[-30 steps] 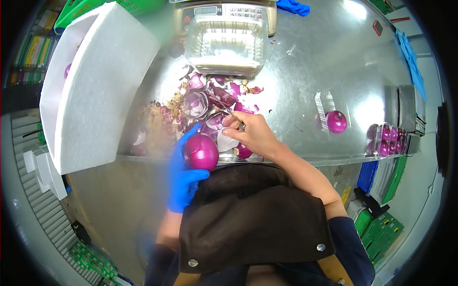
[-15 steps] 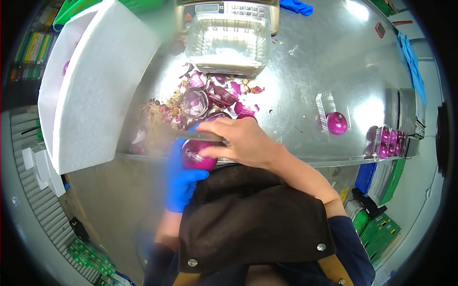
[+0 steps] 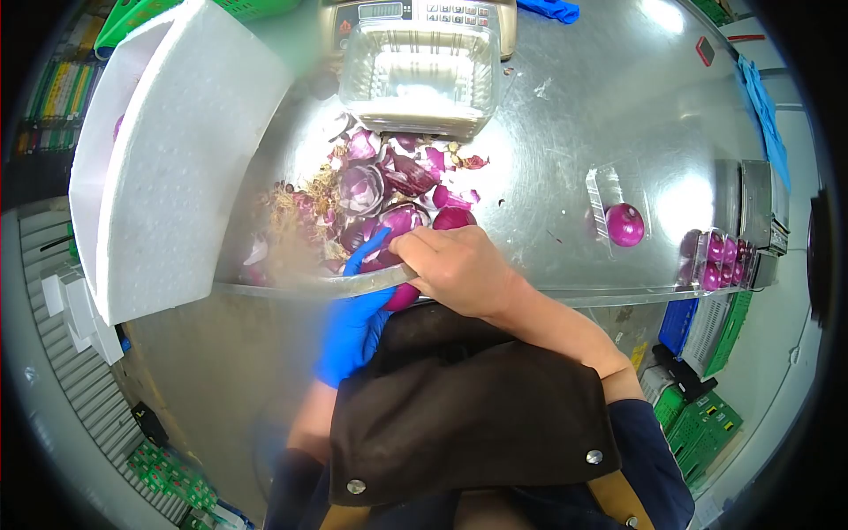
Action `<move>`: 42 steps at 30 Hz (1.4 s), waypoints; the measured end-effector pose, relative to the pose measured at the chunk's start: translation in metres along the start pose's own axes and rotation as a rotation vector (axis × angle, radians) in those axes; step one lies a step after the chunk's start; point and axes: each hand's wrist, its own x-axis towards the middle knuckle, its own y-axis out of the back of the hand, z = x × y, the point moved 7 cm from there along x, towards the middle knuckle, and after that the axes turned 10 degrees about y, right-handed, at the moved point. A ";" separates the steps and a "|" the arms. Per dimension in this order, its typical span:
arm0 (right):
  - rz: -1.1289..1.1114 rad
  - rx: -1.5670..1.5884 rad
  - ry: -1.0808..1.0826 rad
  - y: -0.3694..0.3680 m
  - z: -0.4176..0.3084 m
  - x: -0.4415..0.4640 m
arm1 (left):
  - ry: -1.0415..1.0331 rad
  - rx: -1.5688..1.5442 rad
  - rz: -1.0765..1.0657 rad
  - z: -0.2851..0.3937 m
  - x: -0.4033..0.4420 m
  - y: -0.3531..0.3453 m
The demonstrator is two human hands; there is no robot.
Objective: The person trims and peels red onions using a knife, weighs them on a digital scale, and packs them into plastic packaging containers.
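My left hand (image 3: pixel 352 331), in a blue glove, is wrapped round a red onion (image 3: pixel 402 297), mostly hidden behind my hands. My bare right hand (image 3: pixel 455 265) is closed on a knife; its blade (image 3: pixel 358 283) points left across the onion and the gloved fingers. Just beyond my hands lies a pile of purple onion skins (image 3: pixel 360 188) and dry roots. Another red onion (image 3: pixel 453 218) sits behind my right hand.
A clear plastic tray (image 3: pixel 420 79) rests on a scale (image 3: pixel 495 16) at the back. A white foam box (image 3: pixel 181 168) stands left. On the steel table (image 3: pixel 565 150), a red onion (image 3: pixel 624 224) sits in a clear tray, with packed onions (image 3: pixel 724 261) farther right.
My right hand has come left and down to the onion, bringing the knife blade across it. My left hand has turned with the onion, which is now largely covered.
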 end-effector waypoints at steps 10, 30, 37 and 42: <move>0.060 -0.014 -0.391 -0.021 0.072 -0.026 | -0.301 0.304 -0.015 0.027 -0.013 0.002; -0.289 0.326 -0.285 -0.014 0.003 -0.007 | -0.221 0.410 0.154 0.029 -0.016 0.012; -0.259 0.501 -0.414 -0.010 0.027 -0.006 | -0.333 0.508 0.104 0.033 -0.022 0.007; 0.046 0.507 -0.575 -0.031 0.051 -0.013 | -0.364 0.157 -0.082 0.031 -0.018 0.010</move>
